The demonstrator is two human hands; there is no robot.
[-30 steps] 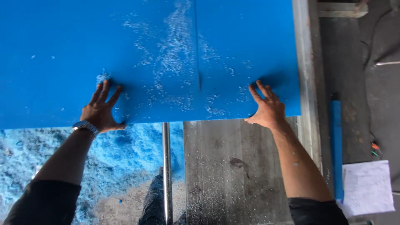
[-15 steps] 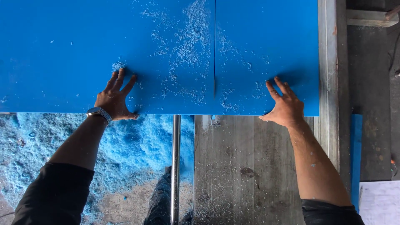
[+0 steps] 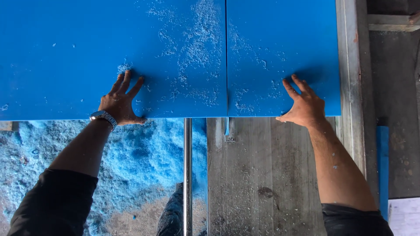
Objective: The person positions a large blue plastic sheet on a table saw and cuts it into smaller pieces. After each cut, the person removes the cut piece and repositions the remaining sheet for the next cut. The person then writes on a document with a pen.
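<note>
A large blue sheet (image 3: 65, 57) lies flat on a grey saw table (image 3: 253, 175), split by a straight cut line (image 3: 226, 57) running away from me. My left hand (image 3: 120, 100), with a wristwatch, presses flat on the sheet left of the cut, near its front edge. My right hand (image 3: 304, 105) presses flat on the narrower piece (image 3: 280, 48) right of the cut. Pale shavings are scattered over the sheet around the cut. A small blade slot (image 3: 228, 131) shows in the table just below the sheet's edge.
A metal fence rail (image 3: 350, 87) runs along the sheet's right side. A steel bar (image 3: 187, 175) edges the table on the left. Blue and tan sawdust (image 3: 131, 175) covers the floor below. A blue strip (image 3: 383, 166) and white paper (image 3: 404, 216) lie at the right.
The sheet has slid farther away from me across the table, both hands moving with it. The cut line now reaches the sheet's front edge.
</note>
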